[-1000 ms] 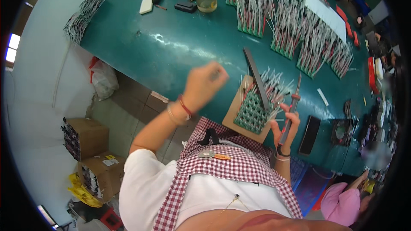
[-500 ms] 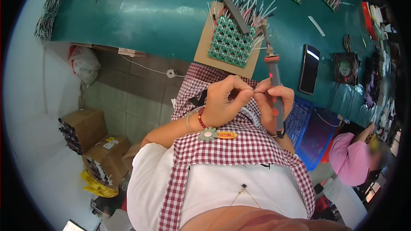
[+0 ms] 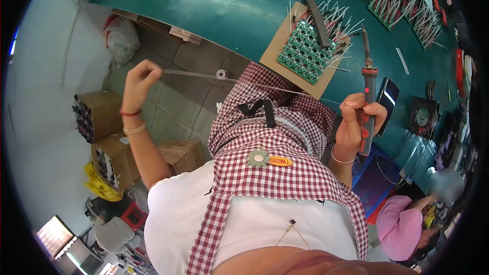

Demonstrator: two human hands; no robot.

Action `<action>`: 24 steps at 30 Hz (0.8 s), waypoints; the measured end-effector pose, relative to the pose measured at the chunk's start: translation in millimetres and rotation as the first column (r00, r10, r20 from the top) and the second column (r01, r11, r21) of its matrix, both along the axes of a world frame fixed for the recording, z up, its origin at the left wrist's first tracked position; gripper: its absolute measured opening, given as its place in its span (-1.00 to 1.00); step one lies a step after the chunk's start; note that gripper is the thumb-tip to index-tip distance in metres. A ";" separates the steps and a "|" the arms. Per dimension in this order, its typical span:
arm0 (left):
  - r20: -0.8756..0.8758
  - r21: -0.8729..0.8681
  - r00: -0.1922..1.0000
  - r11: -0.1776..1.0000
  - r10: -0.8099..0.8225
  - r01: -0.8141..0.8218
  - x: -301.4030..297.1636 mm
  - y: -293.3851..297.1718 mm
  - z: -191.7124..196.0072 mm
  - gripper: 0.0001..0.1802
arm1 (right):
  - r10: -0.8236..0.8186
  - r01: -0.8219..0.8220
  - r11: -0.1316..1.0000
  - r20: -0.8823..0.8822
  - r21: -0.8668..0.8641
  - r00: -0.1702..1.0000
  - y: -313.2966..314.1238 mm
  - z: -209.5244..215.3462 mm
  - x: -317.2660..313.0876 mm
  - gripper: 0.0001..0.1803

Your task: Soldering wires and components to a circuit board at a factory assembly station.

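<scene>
My left hand (image 3: 140,85) is held far out to the left with its fingers pinched on the end of a thin pale strand (image 3: 285,89). This strand runs taut across my lap to my right hand (image 3: 350,122), whose thumb and fingers are closed. The same right hand grips a grey-and-red soldering iron (image 3: 369,94), upright with its tip pointing away from me and a red light lit. Beyond my lap, a green circuit board panel (image 3: 304,53) bristling with wires lies on a brown board (image 3: 272,53). A grey bar (image 3: 313,10) rests across the panel.
On the green table (image 3: 214,15) a phone (image 3: 389,99) and a small black fan (image 3: 424,114) lie to the right. More wired panels (image 3: 389,0) are at the far right. Below the table edge are a white roll (image 3: 221,74) and cardboard boxes (image 3: 104,117). A person in pink (image 3: 400,226) sits at right.
My hands, close together over my lap before, are now wide apart. The left has swung far left, drawing the strand out; the right has moved right with the soldering iron.
</scene>
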State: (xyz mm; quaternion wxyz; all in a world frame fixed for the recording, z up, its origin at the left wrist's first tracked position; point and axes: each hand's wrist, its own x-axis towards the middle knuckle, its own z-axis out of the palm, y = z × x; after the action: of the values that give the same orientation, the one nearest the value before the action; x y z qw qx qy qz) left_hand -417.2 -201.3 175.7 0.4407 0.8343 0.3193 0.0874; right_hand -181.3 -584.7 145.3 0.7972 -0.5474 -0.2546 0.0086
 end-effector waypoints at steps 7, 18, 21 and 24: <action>-0.110 0.148 0.955 0.955 0.274 -0.257 -130.4 70.6 17.2 -0.91 | -0.033 0.033 0.998 -0.002 0.053 0.999 -24.3 9.1 23.2 -0.56; 0.280 0.079 0.783 0.826 -0.556 0.558 119.9 -129.4 31.6 -0.44 | 0.098 -0.083 0.985 0.097 -0.152 0.990 -24.5 13.1 -11.9 -0.60; 0.448 -0.280 0.734 0.699 -0.511 0.658 145.7 -207.7 -15.2 -0.66 | 0.167 -0.139 0.963 0.104 -0.232 0.981 -23.1 13.5 -12.9 -0.61; 0.434 -0.338 0.772 0.710 -0.465 0.618 148.8 -225.9 -24.5 -0.82 | 0.147 -0.116 0.947 0.083 -0.300 0.986 -31.4 10.4 -7.8 -0.60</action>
State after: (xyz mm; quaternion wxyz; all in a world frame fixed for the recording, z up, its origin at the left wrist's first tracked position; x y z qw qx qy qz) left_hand -268.4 -427.1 151.1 0.6770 0.7359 -0.0072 0.0066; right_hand -189.1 -616.0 155.8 0.6901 -0.6415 -0.3275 0.0708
